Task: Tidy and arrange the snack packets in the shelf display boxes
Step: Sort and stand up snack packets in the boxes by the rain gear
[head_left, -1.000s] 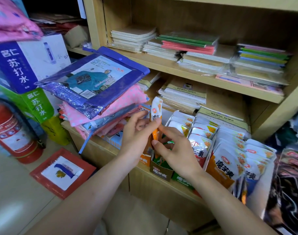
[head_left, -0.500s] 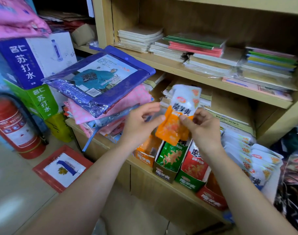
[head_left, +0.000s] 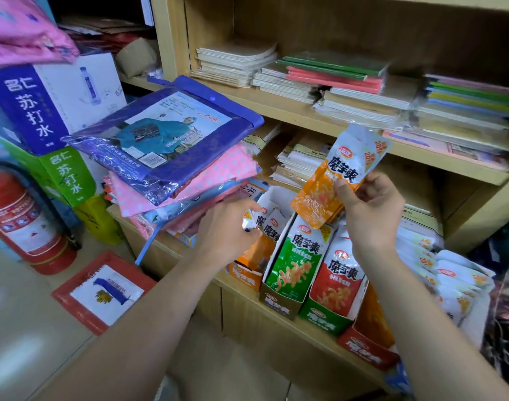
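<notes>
right hand (head_left: 372, 211) pinched orange packet (head_left: 338, 175) above the orange box (head_left: 245, 275), left hand (head_left: 225, 227) pinched a boxed packet (head_left: 248, 223) inside it; likely best slotted upright, label forward.

Glossy foil-plastic snack packet (head_left: 338, 180) — matt cardboard display box (head_left: 279, 301) — smooth pale wooden shelf (head_left: 290, 111), shiny plastic-wrapped raincoat (head_left: 172, 134).

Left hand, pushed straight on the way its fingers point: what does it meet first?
The white-topped orange snack packets standing in the orange display box; the left hand seems to pinch the nearest one.
</notes>
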